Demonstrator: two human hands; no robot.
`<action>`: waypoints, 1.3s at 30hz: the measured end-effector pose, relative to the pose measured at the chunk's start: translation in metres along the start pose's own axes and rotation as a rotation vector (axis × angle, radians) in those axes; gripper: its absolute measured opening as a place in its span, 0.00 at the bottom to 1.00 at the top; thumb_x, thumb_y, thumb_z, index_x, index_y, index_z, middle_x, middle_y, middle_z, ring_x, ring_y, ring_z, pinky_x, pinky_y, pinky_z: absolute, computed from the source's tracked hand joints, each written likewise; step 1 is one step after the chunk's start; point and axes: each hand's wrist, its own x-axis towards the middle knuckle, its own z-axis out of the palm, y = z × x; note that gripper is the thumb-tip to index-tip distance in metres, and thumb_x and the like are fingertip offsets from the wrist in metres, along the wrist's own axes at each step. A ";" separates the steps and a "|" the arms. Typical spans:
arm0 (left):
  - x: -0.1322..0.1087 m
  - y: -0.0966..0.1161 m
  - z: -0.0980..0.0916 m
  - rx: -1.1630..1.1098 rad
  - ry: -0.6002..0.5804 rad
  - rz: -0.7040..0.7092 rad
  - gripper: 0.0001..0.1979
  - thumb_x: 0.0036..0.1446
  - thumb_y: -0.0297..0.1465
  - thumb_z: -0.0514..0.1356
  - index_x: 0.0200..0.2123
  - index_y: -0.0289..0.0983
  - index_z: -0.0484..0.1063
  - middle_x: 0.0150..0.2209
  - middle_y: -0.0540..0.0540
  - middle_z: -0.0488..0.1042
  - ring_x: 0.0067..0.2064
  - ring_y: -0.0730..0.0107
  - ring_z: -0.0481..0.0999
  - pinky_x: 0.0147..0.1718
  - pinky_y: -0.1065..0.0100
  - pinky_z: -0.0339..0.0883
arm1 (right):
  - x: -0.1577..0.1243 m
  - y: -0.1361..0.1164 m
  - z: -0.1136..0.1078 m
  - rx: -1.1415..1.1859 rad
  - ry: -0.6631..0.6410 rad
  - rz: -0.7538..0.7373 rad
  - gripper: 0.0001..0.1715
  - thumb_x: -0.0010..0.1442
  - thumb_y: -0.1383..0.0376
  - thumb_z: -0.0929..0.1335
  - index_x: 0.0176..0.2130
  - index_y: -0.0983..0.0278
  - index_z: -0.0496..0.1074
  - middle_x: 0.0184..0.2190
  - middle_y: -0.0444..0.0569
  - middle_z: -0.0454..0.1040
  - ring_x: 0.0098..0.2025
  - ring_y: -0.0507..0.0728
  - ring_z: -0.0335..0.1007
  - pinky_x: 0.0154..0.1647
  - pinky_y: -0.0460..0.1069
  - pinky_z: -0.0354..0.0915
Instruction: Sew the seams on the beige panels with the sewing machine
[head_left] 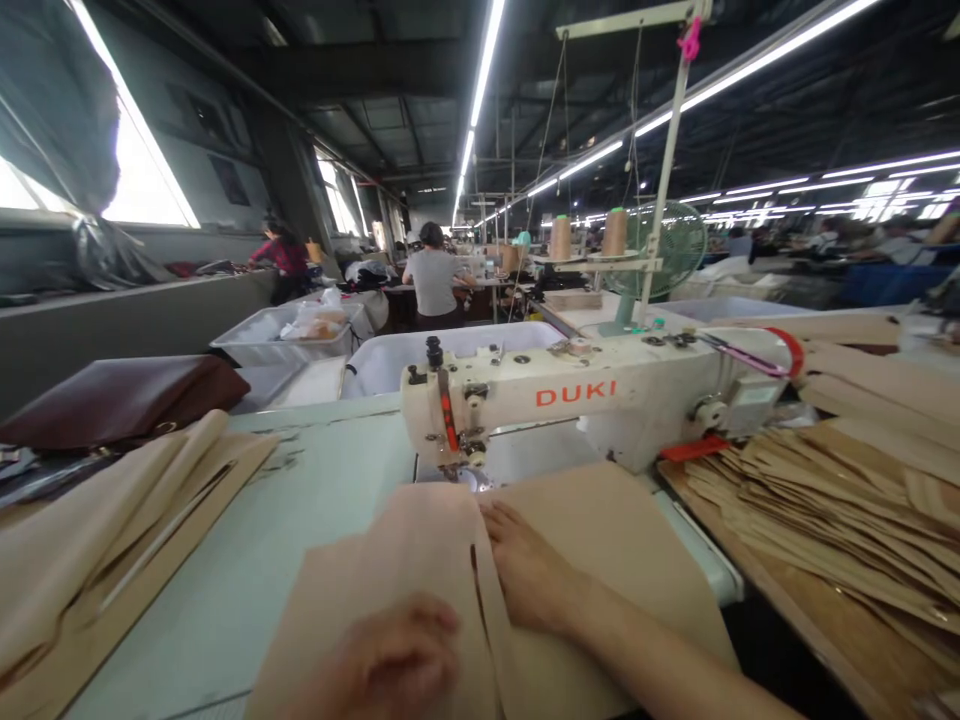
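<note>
- Tan sheet material, cut to shape: the slit panel lies on the pale green worktop, its far end just in front of the needle area of the sewing machine. A narrow dark slit runs near its right edge.
- The broad panel lies to the right, meeting or running under that edge; whether the two are joined cannot be told.
- Right hand: grip spread flat over the meeting edges, fingers close together, clamped on nothing visible.
- Left hand: blurred, fingers loosely curled above or on the slit panel; whether its grip holds material cannot be told.
- Progress, as judged: cutting and slit appear done, and the panels are placed at the machine. Stitching is too fine to make out, so the share left to sew is uncertain.
- Flanking material: folded tan pieces at left and a loose stack at right; which are finished and which waiting is unclear.
</note>
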 end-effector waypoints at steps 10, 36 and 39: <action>0.041 -0.050 0.007 0.815 0.203 0.062 0.28 0.70 0.44 0.50 0.69 0.56 0.44 0.69 0.51 0.53 0.69 0.52 0.51 0.63 0.35 0.48 | -0.013 -0.006 -0.008 0.015 -0.044 -0.014 0.31 0.59 0.62 0.67 0.62 0.60 0.66 0.66 0.53 0.60 0.67 0.61 0.53 0.71 0.57 0.41; 0.055 -0.047 -0.008 0.711 0.295 0.066 0.21 0.68 0.42 0.53 0.62 0.45 0.63 0.62 0.43 0.65 0.64 0.54 0.62 0.65 0.39 0.45 | -0.008 -0.008 -0.014 -0.011 -0.077 0.006 0.29 0.65 0.67 0.63 0.64 0.61 0.61 0.65 0.51 0.61 0.69 0.55 0.49 0.71 0.56 0.41; 0.048 -0.041 -0.005 0.697 0.292 0.075 0.20 0.68 0.41 0.53 0.62 0.47 0.63 0.61 0.44 0.66 0.63 0.54 0.65 0.64 0.38 0.46 | -0.008 -0.008 -0.014 -0.023 -0.088 -0.005 0.29 0.65 0.68 0.62 0.64 0.61 0.61 0.66 0.50 0.60 0.69 0.56 0.48 0.72 0.57 0.41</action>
